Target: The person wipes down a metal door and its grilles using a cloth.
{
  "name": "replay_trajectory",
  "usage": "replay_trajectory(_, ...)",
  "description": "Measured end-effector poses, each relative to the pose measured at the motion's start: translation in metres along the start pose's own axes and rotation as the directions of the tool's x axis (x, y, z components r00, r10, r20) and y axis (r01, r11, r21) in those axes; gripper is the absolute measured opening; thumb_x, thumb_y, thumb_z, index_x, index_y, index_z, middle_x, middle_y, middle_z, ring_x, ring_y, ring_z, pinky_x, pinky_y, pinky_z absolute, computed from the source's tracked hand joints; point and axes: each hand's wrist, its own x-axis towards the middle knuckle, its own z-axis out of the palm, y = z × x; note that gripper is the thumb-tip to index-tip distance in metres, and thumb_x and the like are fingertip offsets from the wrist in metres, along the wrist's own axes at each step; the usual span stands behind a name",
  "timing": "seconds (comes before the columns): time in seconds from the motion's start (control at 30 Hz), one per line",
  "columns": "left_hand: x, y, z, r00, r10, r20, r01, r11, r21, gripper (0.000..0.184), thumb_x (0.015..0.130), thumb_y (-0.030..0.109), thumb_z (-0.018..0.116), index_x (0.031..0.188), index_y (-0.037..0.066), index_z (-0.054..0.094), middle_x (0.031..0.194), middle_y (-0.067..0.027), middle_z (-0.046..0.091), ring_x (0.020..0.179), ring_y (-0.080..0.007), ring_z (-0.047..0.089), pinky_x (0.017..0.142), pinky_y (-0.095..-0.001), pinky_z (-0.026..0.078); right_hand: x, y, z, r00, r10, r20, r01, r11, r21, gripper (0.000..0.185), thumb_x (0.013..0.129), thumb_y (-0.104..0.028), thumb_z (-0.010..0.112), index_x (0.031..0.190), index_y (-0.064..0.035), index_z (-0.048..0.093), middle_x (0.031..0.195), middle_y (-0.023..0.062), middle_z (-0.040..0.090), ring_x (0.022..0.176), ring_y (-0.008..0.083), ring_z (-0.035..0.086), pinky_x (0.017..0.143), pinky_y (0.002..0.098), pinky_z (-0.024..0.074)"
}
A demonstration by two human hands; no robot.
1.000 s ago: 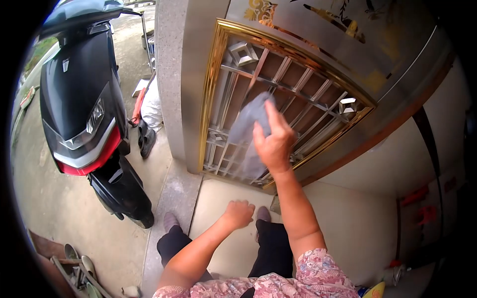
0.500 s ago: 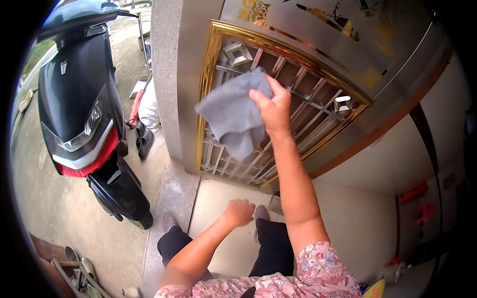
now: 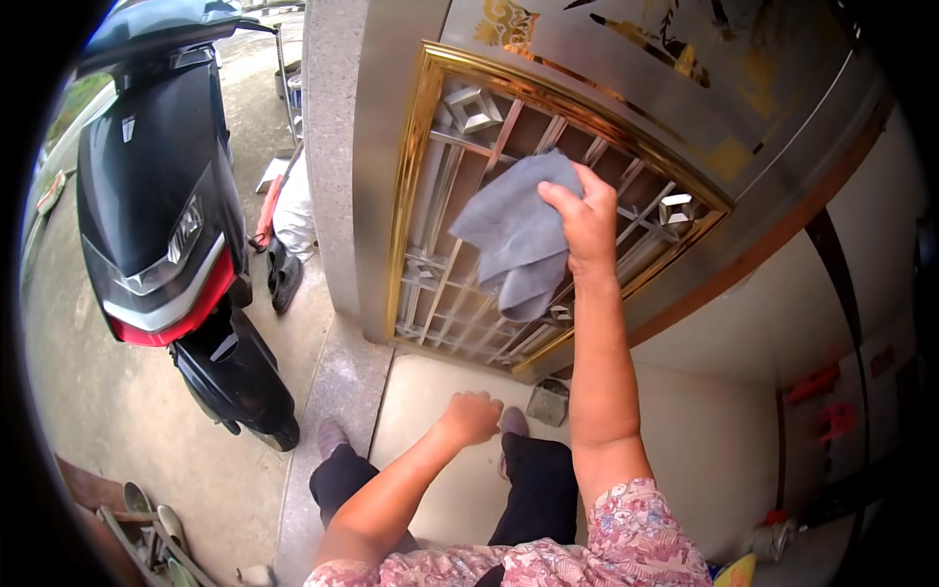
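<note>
My right hand grips a grey cloth by its upper right part, thumb on the near side. The cloth hangs in loose folds in front of the metal lattice panel of a door, which has a shiny gold frame. Whether the cloth touches the bars, I cannot tell. Low in front of my body is my left hand, its fingers curled in and no object showing in it. The palm is hidden.
A black scooter stands at the left. Dark shoes and a white bag lie beside the stone pillar. By my foot, a small grey block-like object sits at the door's base. More shoes rest on a rack at lower left.
My right hand has moved right and slightly down across the lattice, carrying the cloth along. My left hand has stayed in place.
</note>
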Motion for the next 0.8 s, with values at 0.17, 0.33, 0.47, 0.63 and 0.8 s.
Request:
replay_trajectory(0.17, -0.005, 0.007, -0.006, 0.997, 0.062, -0.048, -0.062, 0.998, 0.006, 0.042, 0.083, 0.039, 0.065, 0.111, 0.010, 0.055, 0.105, -0.0153, 0.059, 0.098, -0.0352, 0.060, 0.083, -0.0459, 0.049, -0.017, -0.010, 0.020, 0.878, -0.478, 0.007, 0.436, 0.797, -0.419, 0.043, 0.074, -0.009, 0.069, 0.114, 0.0046, 0.059, 0.094, 0.0178, 0.069, 0.089, 0.0224, 0.067, 0.079, 0.0320, 0.0515)
replay_trajectory(0.33, -0.008, 0.006, -0.006, 0.999, 0.034, -0.038, -0.033, 0.999, 0.043, 0.042, 0.082, 0.039, 0.066, 0.110, 0.010, 0.055, 0.103, -0.0146, 0.059, 0.095, -0.0339, 0.061, 0.081, -0.0445, 0.049, 0.013, 0.009, 0.060, 0.738, -0.664, 0.115, 0.419, 0.319, -0.850, 0.060, 0.073, -0.021, 0.072, 0.126, -0.0055, 0.049, 0.086, 0.0115, 0.058, 0.079, 0.0315, 0.062, 0.062, 0.0415, 0.0514)
replay_trajectory(0.47, -0.009, 0.001, -0.003, 0.999, 0.005, -0.053, -0.004, 1.000, 0.024, 0.041, 0.082, 0.038, 0.067, 0.110, 0.010, 0.055, 0.103, -0.0143, 0.059, 0.095, -0.0334, 0.061, 0.081, -0.0440, 0.049, -0.002, 0.034, 0.078, 0.771, -0.630, 0.089, 0.327, 0.273, -0.905, 0.064, 0.073, -0.021, 0.072, 0.128, 0.0000, 0.044, 0.089, 0.0141, 0.057, 0.079, 0.0333, 0.062, 0.060, 0.0423, 0.0524)
replay_trajectory(0.63, -0.014, 0.000, -0.006, 1.000, 0.004, -0.019, -0.004, 1.000, 0.009, 0.042, 0.082, 0.037, 0.067, 0.112, 0.009, 0.055, 0.105, -0.0150, 0.059, 0.096, -0.0337, 0.061, 0.083, -0.0445, 0.048, -0.060, 0.099, 0.080, 0.926, -0.371, 0.066, 0.208, 0.359, -0.910, 0.057, 0.079, -0.024, 0.067, 0.126, -0.0004, 0.045, 0.096, 0.0178, 0.060, 0.082, 0.0369, 0.063, 0.065, 0.0453, 0.0517)
replay_trajectory(0.8, -0.017, -0.002, -0.006, 1.000, -0.023, -0.014, 0.023, 1.000, 0.005, 0.044, 0.082, 0.036, 0.067, 0.115, 0.008, 0.055, 0.108, -0.0156, 0.059, 0.098, -0.0341, 0.060, 0.085, -0.0449, 0.048, -0.084, 0.116, 0.075, 0.984, -0.168, 0.057, 0.116, 0.371, -0.921, 0.058, 0.077, -0.024, 0.068, 0.127, -0.0016, 0.046, 0.100, 0.0193, 0.062, 0.081, 0.0378, 0.064, 0.067, 0.0452, 0.0523)
